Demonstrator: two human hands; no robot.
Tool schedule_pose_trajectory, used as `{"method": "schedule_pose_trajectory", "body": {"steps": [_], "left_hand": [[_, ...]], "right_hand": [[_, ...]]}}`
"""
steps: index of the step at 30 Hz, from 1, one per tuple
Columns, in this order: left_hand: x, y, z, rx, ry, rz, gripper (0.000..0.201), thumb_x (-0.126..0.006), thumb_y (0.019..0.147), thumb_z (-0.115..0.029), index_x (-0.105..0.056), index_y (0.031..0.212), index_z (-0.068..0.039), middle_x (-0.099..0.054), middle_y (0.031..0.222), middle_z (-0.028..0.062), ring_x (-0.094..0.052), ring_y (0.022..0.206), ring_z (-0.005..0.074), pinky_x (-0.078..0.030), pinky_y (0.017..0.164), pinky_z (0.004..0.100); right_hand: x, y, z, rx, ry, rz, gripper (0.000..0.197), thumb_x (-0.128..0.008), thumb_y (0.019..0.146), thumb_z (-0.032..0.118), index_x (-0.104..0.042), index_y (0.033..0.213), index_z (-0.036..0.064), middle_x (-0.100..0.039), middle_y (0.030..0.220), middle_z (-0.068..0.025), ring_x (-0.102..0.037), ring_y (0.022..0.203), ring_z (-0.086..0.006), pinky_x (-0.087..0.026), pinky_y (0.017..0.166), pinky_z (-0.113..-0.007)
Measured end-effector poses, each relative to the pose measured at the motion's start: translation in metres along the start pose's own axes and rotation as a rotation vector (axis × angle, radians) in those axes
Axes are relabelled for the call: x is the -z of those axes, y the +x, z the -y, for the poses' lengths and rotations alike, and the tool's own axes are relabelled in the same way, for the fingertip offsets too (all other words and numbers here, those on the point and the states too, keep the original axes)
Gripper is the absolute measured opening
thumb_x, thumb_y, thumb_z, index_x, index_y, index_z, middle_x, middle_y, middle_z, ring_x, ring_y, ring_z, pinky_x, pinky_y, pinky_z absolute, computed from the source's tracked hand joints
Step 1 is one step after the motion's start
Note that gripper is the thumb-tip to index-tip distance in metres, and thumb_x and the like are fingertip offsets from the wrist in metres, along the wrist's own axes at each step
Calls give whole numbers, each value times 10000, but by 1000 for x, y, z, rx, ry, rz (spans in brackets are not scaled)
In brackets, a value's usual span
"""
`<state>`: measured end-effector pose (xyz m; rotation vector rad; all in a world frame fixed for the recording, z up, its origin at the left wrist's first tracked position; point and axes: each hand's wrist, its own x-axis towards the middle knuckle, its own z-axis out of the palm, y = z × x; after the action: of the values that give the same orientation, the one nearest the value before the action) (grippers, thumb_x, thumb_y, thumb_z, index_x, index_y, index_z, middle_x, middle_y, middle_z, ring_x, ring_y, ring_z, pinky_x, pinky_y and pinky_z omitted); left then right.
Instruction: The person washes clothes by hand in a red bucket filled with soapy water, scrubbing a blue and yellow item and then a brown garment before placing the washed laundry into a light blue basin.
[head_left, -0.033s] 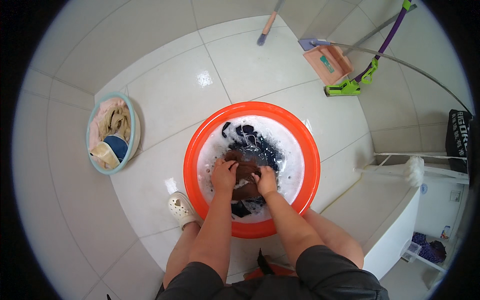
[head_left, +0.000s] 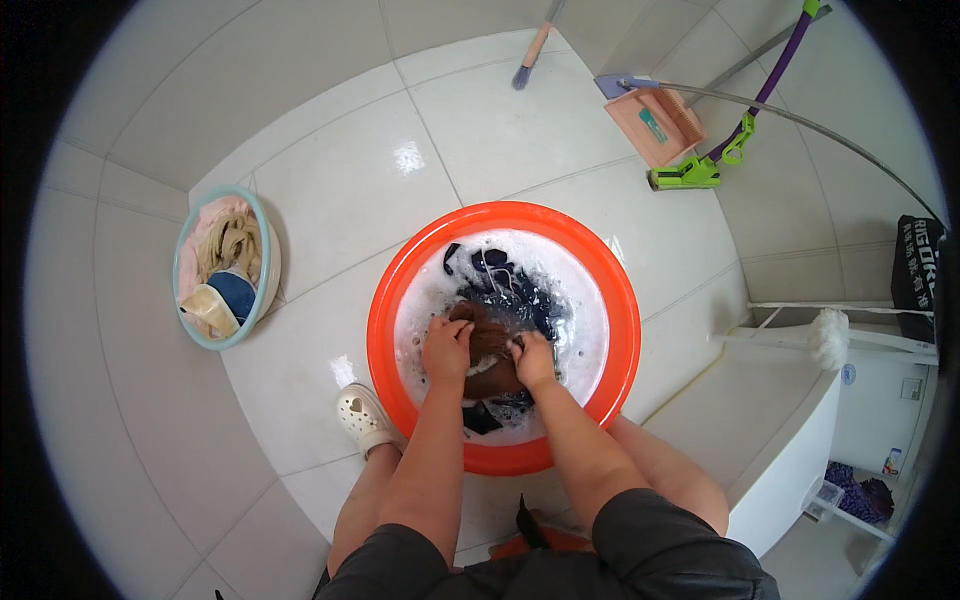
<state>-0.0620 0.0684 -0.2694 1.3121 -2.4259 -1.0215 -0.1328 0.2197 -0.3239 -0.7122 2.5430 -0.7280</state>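
A large orange-red basin (head_left: 622, 350) on the floor holds white suds (head_left: 590, 345) and water. Both my hands are over the middle of it, gripping a wet brown cloth garment (head_left: 492, 380). My left hand (head_left: 446, 347) pinches the cloth on its left side. On the right side, my right hand (head_left: 532, 358) has its fingers closed on the same cloth. Dark navy fabric (head_left: 515, 295) with a thin white cord floats behind the brown cloth, and another dark piece (head_left: 482, 418) shows in front. The garment's full shape is hidden by my hands and the water.
To the left stands a pale blue tub (head_left: 268, 250) of pink, beige and blue clothes. A pink dustpan (head_left: 655, 125), a green-headed mop (head_left: 686, 174) and a brush (head_left: 530, 58) are along the far walls. A white ledge (head_left: 760, 430) runs at right. My cream clog (head_left: 362, 418) is beside the basin.
The brown cloth between my hands has shifted slightly and looks more gathered. Both hands keep nearly the same place and hold.
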Motion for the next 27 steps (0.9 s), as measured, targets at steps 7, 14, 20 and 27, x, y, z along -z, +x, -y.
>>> {"method": "schedule_pose_trajectory", "body": {"steps": [7, 14, 20, 27], "left_hand": [[13, 27, -13, 143, -744, -82, 234, -432, 918, -217, -550, 845, -29, -552, 753, 73, -548, 708, 192, -448, 674, 298], [7, 44, -7, 495, -1570, 180, 369, -337, 960, -349, -459, 742, -77, -460, 604, 22, -442, 558, 120, -397, 531, 259], [23, 19, -91, 716, -1313, 208, 401, -457, 906, -426, -458, 637, -129, -429, 623, -8, -398, 569, 115, -362, 526, 262], [20, 35, -57, 532, -1271, 149, 434, -408, 921, -434, -429, 610, -133, -398, 567, -15, -357, 511, 110, -298, 459, 244]], "right_hand": [[55, 21, 64, -585, 1505, -306, 257, -418, 942, 267, -513, 1011, 38, -558, 897, -58, -512, 837, -155, -420, 778, -279], [71, -1, 165, 87, 927, -226, 167, -531, 852, 90, -524, 703, 16, -497, 672, -80, -497, 654, -180, -425, 660, -285], [81, 58, 128, -158, 590, -426, 261, -568, 827, 149, -530, 624, -11, -508, 585, -200, -433, 484, -346, -384, 489, -379], [64, 15, 151, 45, 668, -387, 321, -524, 863, 187, -507, 625, -28, -497, 615, -237, -461, 522, -365, -380, 501, -396]]}}
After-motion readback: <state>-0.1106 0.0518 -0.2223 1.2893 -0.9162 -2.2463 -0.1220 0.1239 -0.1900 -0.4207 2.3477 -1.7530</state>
